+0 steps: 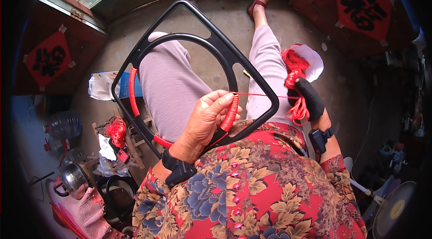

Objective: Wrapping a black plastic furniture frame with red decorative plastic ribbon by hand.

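A black frame, square outside with a round ring inside, rests tilted across my lap. Red cord is wound in tight coils round the ring's right side, and other red wrapped stretches show on its left and lower parts. My left hand pinches the ring at the top of the right-hand coils, thumb over the cord. From there a single red strand runs taut to my right hand, which wears a black glove. That hand is closed on a looped bundle of red cord; its fingertips are partly hidden.
A white bag with red cord lies beside my right leg. On the left stand a small wooden stool with a red cord skein, a metal pot and a plastic bottle. A fan is at lower right.
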